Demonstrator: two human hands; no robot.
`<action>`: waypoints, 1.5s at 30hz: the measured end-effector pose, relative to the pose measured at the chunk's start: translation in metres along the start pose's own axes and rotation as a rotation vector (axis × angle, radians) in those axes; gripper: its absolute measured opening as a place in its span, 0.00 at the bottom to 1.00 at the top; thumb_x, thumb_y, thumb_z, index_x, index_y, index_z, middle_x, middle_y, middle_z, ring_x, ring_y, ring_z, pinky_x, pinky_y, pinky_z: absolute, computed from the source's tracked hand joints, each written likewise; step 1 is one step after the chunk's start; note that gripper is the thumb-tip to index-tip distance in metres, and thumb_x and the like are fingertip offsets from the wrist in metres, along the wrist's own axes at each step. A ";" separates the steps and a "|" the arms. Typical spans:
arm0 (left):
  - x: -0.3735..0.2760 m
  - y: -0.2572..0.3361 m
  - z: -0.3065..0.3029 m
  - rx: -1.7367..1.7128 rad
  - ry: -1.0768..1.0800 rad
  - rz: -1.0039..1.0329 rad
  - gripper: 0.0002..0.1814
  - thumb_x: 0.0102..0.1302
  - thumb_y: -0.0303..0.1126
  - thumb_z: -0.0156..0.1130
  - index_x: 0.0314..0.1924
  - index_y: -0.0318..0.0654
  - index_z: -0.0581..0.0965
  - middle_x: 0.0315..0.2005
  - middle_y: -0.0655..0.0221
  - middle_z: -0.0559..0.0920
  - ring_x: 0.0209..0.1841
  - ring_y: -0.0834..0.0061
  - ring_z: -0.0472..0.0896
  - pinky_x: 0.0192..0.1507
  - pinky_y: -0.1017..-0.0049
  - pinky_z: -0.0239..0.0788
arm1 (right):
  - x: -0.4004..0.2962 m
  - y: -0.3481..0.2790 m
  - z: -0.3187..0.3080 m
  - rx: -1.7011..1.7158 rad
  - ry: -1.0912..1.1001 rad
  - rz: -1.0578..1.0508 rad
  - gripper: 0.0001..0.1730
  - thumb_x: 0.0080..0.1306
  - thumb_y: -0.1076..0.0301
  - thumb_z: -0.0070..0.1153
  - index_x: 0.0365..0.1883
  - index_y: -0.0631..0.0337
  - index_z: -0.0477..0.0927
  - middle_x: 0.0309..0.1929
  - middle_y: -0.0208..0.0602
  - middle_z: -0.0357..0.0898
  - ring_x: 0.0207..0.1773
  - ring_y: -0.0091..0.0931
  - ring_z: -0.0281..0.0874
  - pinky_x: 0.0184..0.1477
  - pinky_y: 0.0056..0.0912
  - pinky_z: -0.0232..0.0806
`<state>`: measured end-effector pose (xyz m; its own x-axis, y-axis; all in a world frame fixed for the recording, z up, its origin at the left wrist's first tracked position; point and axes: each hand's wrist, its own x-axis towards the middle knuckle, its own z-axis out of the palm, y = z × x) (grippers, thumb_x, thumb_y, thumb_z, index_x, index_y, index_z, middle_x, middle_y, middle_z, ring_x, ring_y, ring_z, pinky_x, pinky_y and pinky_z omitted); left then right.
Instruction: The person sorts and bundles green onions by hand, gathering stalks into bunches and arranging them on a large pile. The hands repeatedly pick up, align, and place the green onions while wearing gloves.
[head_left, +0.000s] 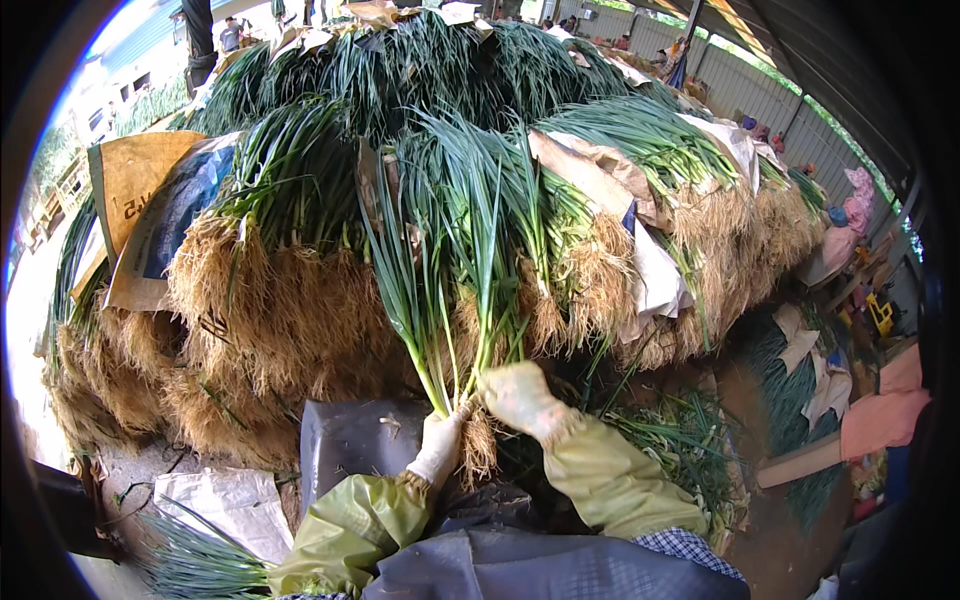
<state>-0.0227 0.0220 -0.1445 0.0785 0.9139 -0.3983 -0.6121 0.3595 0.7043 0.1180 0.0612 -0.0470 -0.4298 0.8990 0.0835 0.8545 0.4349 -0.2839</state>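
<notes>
Before me a small bunch of green onions (454, 322) stands upright, its long leaves fanning up and its tan roots hanging below. My left hand (436, 448), in a pale glove, is closed around the base of these stalks just above the roots. My right hand (523, 397), also gloved and slightly blurred, is curled against the right side of the stalks. Whether its fingers grip a stalk or a leaf is hidden. Both forearms wear yellow-green sleeve covers. Behind the bunch rises a large heap of green onions (300, 165) with matted roots facing me.
A dark apron or cover (525, 562) lies across my lap, near a grey plastic surface (360, 439). Loose leaves (679, 427) litter the ground at right. Paper sacking (225, 502) and more onions (195, 555) lie at lower left. A pink-covered wooden piece (881, 424) stands right.
</notes>
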 end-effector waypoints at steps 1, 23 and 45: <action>-0.001 0.000 0.007 -0.005 0.021 0.010 0.11 0.61 0.27 0.64 0.43 0.31 0.78 0.34 0.69 0.82 0.34 0.79 0.78 0.37 0.80 0.70 | -0.023 0.002 0.011 -0.087 0.090 -0.095 0.12 0.62 0.62 0.49 0.20 0.54 0.76 0.15 0.33 0.74 0.17 0.29 0.73 0.22 0.33 0.65; 0.001 -0.001 0.004 0.005 0.017 0.007 0.13 0.60 0.27 0.66 0.45 0.32 0.78 0.37 0.71 0.82 0.37 0.81 0.78 0.40 0.81 0.70 | 0.001 0.010 0.015 1.338 0.329 0.352 0.10 0.66 0.58 0.51 0.32 0.54 0.75 0.28 0.26 0.76 0.33 0.20 0.71 0.36 0.22 0.64; -0.032 0.020 -0.002 -0.314 -0.193 -0.477 0.11 0.64 0.40 0.53 0.37 0.41 0.75 0.21 0.73 0.74 0.22 0.78 0.71 0.22 0.76 0.65 | 0.049 0.042 0.036 1.851 0.225 0.501 0.11 0.66 0.69 0.43 0.40 0.61 0.77 0.35 0.34 0.81 0.19 0.13 0.63 0.18 0.13 0.57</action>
<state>-0.0396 0.0000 -0.1189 0.5248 0.6939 -0.4930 -0.6754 0.6920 0.2551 0.1226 0.1219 -0.0897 -0.1125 0.9605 -0.2544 -0.5191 -0.2751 -0.8092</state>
